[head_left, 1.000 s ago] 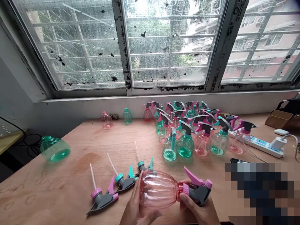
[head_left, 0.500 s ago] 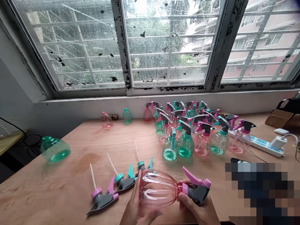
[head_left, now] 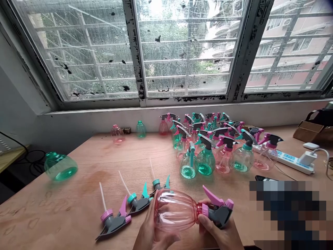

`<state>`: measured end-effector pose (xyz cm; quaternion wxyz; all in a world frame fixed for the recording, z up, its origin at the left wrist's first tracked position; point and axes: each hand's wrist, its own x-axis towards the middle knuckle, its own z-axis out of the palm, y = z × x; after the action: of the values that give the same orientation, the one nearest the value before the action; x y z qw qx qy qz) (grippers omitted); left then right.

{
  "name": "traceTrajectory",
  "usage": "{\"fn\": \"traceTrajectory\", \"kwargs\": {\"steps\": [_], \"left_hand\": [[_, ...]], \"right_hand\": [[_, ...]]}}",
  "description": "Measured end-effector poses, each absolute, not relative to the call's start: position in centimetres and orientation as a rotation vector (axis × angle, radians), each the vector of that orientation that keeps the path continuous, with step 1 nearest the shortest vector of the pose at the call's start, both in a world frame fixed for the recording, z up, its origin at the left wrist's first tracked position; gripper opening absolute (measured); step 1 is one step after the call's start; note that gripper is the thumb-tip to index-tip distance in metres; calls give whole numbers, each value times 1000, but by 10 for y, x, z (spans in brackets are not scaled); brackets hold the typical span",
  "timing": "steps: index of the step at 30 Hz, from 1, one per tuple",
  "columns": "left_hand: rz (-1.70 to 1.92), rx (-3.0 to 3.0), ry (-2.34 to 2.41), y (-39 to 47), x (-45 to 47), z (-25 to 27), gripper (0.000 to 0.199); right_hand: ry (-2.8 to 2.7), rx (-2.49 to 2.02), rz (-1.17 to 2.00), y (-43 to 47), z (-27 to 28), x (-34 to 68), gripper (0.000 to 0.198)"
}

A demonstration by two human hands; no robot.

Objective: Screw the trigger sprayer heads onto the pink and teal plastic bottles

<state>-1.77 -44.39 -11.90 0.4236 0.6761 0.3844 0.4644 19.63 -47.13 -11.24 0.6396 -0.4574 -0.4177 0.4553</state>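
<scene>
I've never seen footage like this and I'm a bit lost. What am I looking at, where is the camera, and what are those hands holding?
The camera sits on a person's head, looking forward and down at their own two bare hands over a wooden table by a window. No machine is involved. The left hand cradles the body of a clear pink spray bottle held on its side, and the right hand grips its grey and pink trigger head. On the table left of the hands lie three loose trigger heads with thin dip tubes. Farther back stands a crowd of finished pink and green spray bottles. A green bottle body lies alone at the left edge, and a power strip runs along the right.
</scene>
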Motion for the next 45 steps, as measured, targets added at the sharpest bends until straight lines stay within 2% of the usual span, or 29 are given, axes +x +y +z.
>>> {"fn": "traceTrajectory", "kwargs": {"steps": [9,13,27,32,34,45], "left_hand": [[1193,1725,1040,-444,-15,-116,95],[1172,1720,963,-443,-19,-121,100],[1216,1756,1054,-446,-15,-111,87],[1231,1726,981,-445,-16,-117,106],[1251,1696,959,-445,-17,-118,108],[1226,1624,1029,-446,-13,-116,96]], "right_hand": [[-922,-1040,1021,-471,-112,194,38],[-954,-1041,1017,-470,-115,196,37],[-947,-1042,1037,-471,-112,196,36],[-1001,-1079,1033,-471,-115,197,36],[-1034,-1087,1050,-470,-117,197,36],[-1059,-1049,1094,-469,-125,200,38]]}}
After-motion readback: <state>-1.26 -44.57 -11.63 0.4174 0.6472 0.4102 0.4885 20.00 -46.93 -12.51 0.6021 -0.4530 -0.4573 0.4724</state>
